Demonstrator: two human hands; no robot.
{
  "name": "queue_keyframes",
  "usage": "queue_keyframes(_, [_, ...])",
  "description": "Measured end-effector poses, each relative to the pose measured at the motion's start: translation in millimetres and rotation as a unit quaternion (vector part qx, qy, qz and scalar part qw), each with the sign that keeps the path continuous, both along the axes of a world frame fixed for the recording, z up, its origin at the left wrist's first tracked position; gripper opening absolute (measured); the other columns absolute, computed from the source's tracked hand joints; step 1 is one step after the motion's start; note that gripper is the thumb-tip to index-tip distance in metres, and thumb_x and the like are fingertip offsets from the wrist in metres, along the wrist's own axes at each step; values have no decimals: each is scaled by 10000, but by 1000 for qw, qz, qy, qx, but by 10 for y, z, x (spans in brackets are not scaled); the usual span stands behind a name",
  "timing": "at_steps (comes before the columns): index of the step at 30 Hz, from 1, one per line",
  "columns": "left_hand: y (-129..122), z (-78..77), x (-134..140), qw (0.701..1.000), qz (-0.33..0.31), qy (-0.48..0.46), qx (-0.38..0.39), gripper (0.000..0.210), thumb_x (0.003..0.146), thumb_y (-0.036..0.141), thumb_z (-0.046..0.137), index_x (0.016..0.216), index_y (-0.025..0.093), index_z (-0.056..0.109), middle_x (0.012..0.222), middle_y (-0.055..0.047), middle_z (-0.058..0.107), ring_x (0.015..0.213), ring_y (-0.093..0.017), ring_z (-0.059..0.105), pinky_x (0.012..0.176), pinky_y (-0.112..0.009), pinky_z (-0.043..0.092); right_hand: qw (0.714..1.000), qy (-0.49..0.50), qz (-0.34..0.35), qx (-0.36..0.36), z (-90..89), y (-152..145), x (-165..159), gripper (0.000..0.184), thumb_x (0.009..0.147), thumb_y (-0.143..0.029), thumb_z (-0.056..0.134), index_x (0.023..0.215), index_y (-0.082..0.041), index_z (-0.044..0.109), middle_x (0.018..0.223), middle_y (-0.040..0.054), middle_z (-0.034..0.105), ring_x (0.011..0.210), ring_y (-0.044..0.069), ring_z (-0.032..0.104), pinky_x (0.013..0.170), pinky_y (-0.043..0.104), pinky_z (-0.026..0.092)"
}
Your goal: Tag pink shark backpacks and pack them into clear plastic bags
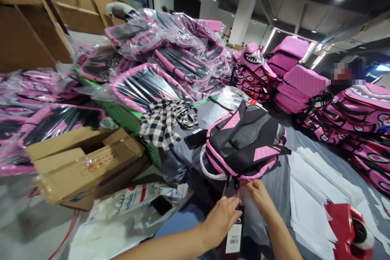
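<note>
A pink and black backpack lies on the grey-covered table in front of me, its straps and padded back panel facing up. My left hand is closed at the top of a black hang tag with a white barcode label, which dangles below the bag's near edge. A thin red string runs up from the tag towards the bag. Beside it, my right hand pinches close to that same edge; what lies between its fingertips is too small to make out.
Plastic-wrapped backpacks are heaped behind, with unwrapped ones stacked at right. A checkered cloth and a phone lie left of the bag. White sheets and a red tape dispenser are at right, a cardboard box at left.
</note>
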State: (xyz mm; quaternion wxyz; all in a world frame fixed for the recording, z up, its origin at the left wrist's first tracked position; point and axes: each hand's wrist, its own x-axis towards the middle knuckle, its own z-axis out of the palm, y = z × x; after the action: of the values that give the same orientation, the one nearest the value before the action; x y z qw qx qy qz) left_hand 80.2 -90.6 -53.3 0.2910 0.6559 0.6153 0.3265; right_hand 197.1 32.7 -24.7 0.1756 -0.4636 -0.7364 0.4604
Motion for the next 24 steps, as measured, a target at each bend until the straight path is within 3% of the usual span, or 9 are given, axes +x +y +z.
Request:
queue_keyframes(3, [15,-44,19,988,-41,142,35,260,914,165,620,1173,147,630,1044,-117,720,959,-270,690,937,-415,515,999,43,-9,-24,13,-86,-16,564,775,-732,551,614,-196,481,545,-44,407,527,91,331,497,230,287])
queue_keyframes(5, [-12,-98,1,982,-38,169,73,245,927,187,610,1165,137,631,997,-119,717,931,-283,694,924,-449,524,997,67,-30,-34,-29,-159,-51,523,703,-681,667,627,-189,508,556,-36,451,538,100,379,513,235,330])
queue_keyframes(7, [-70,-180,-44,989,2,106,105,155,956,193,552,1073,165,650,953,-89,703,905,-260,690,885,-417,536,996,68,-54,-30,-87,-193,-88,476,641,-615,721,598,-193,505,523,-39,452,512,101,382,495,238,324])
queue_keyframes(10, [-129,-303,-111,976,164,-95,108,128,956,270,532,894,199,619,887,-47,653,820,-208,664,766,-324,542,996,58,-66,-23,-138,-178,-116,385,641,-532,685,569,-193,518,489,-34,455,482,102,378,474,239,295])
queue_keyframes(13, [-43,-328,-94,916,291,-267,71,234,813,363,671,964,196,610,942,-70,686,886,-241,674,826,-362,547,997,44,-60,-12,-120,-165,-114,307,636,-469,645,587,-181,548,503,-26,480,493,105,385,485,237,292])
queue_keyframes(15, [80,-286,-33,882,302,-360,37,359,740,339,692,1056,182,630,1026,-98,728,977,-269,687,909,-391,530,998,34,-55,4,-92,-182,-111,301,632,-466,632,588,-181,549,511,-27,480,506,103,376,493,236,290])
queue_keyframes(17, [197,-230,36,843,310,-439,3,345,700,294,680,1022,170,672,999,-99,756,960,-276,698,899,-375,525,998,26,-54,21,-66,-209,-102,327,642,-493,635,587,-184,543,512,-27,475,512,105,371,498,238,290])
queue_keyframes(21, [307,-187,136,734,346,-582,-48,194,641,274,740,794,158,711,782,-75,758,819,-269,708,746,-330,540,997,-12,-28,67,2,-245,-12,497,756,-653,565,606,-179,572,511,-10,485,505,129,406,498,255,310])
queue_keyframes(24, [359,-202,187,689,356,-625,-86,198,653,306,769,757,152,700,689,-62,732,667,-232,693,609,-307,526,985,-47,1,168,90,-261,113,607,909,-680,406,714,-175,680,622,42,614,558,171,532,529,266,377])
